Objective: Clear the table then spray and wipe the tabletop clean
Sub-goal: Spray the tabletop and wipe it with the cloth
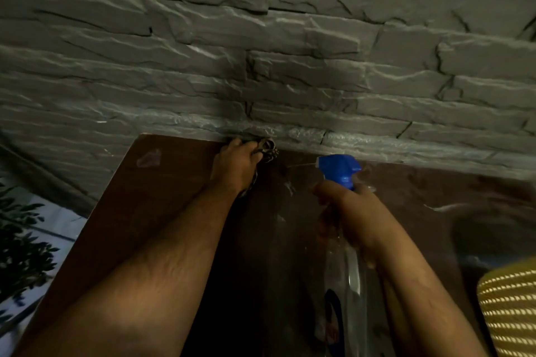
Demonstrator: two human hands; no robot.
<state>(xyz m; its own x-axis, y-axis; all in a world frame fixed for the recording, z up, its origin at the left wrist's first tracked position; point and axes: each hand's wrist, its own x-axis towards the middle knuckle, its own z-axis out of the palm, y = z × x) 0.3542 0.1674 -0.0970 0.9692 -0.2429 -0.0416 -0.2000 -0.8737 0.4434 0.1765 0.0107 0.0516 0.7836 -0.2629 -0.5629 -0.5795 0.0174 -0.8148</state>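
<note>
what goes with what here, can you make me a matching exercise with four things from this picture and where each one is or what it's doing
Things:
1. left hand
2. right hand
3. spray bottle
4. yellow woven thing

Places or states:
A. at the picture's right edge, low down
B. blue head, clear body, nozzle pointing left
C. grips a cloth at the table's far edge by the stone wall
D. wrapped round the bottle's neck

Pairs: 1-C, 2-D, 3-B, 4-A
</note>
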